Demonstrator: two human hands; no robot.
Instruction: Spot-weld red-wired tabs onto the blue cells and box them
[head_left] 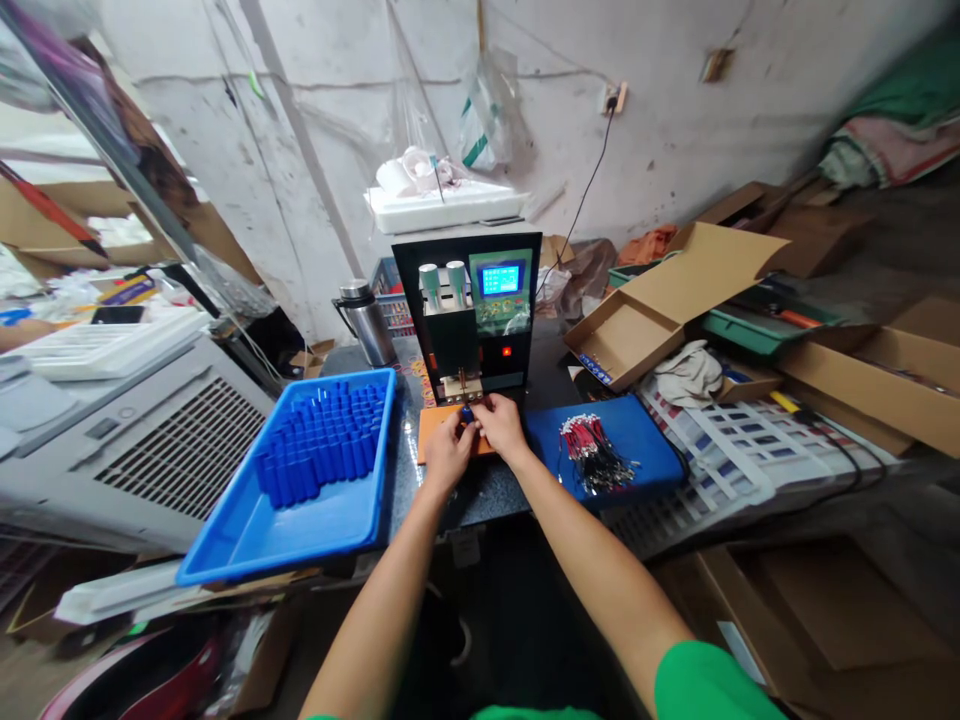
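Note:
A small blue battery cell (466,413) sits between my fingertips, right under the electrodes of a black spot welder (463,345) with a lit display. My left hand (448,448) is closed on the cell from the left. From the right, the fingers of my right hand (502,425) pinch at the same cell; whether they also hold a wire is too small to tell. Beneath the hands lies an orange pad (431,432). A bundle of red and black wire leads (596,450) rests on a blue case (652,445) to the right.
On the left stands a blue tray (315,535) with many upright blue cells (322,440). A steel flask (366,322) is behind it. Open cardboard boxes (637,320) and a white plastic crate (705,465) crowd the right side. A grey air cooler (150,440) stands far left.

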